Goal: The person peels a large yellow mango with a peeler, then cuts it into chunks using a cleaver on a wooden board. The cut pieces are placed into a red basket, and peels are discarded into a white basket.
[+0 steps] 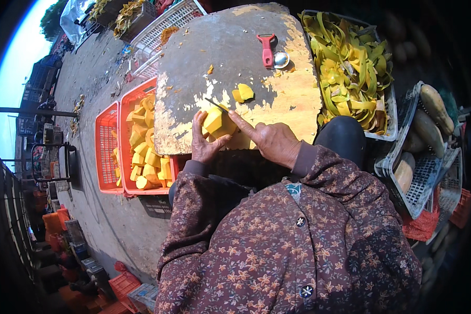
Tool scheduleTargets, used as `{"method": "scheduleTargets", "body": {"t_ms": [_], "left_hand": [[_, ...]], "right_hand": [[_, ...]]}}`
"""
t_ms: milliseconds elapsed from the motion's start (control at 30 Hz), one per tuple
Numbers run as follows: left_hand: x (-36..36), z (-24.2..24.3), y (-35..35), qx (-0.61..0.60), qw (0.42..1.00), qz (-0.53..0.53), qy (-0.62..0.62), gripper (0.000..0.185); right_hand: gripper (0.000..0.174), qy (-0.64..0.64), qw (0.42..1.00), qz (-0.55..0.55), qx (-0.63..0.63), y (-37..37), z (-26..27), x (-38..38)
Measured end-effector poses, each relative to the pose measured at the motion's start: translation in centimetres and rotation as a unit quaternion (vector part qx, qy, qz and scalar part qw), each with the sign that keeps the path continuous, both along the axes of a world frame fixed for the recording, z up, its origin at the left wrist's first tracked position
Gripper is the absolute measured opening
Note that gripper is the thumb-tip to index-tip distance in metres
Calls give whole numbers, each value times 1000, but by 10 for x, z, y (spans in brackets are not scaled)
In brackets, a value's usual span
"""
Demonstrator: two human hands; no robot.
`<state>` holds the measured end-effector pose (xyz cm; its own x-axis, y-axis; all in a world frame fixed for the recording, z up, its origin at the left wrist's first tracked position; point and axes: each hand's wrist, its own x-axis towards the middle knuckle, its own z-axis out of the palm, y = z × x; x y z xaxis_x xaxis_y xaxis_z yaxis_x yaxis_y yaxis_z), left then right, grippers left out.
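Note:
On the near edge of a worn wooden board (219, 47), my left hand (206, 141) grips a peeled piece of yellow squash (219, 122) from its left side. My right hand (272, 139) is closed around a knife (217, 104), with the index finger stretched along it; the dark blade lies over the top of the squash, and the handle is hidden in the hand. Two small cut squash pieces (243, 92) rest just beyond. Farther up the board lie a red-handled peeler (267, 51) and a round metal scoop (281, 59), side by side.
Left of the board, an orange plastic crate (122, 149) holds cut squash chunks. At the right stands a crate (392, 117) heaped with green-yellow peelings (349, 74). Farther right, stacked crates (406, 196) hold whole long squashes (435, 106). My knee (341, 137) is beside the board.

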<state>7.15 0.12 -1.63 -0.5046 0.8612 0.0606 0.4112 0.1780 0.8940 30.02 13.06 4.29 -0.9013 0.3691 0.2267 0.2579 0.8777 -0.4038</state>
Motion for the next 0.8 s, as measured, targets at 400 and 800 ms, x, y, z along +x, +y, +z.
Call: {"method": "scheduleTargets", "body": {"t_ms": [400,800], "left_hand": [[3,-8,17,22,988,44,148,93],[11,10,24,26,982,40,184,66]], "right_hand": [[80,-45,992,-2,121,-17,30,5],[78,-94,983,8,160,-29,51,-12]]}}
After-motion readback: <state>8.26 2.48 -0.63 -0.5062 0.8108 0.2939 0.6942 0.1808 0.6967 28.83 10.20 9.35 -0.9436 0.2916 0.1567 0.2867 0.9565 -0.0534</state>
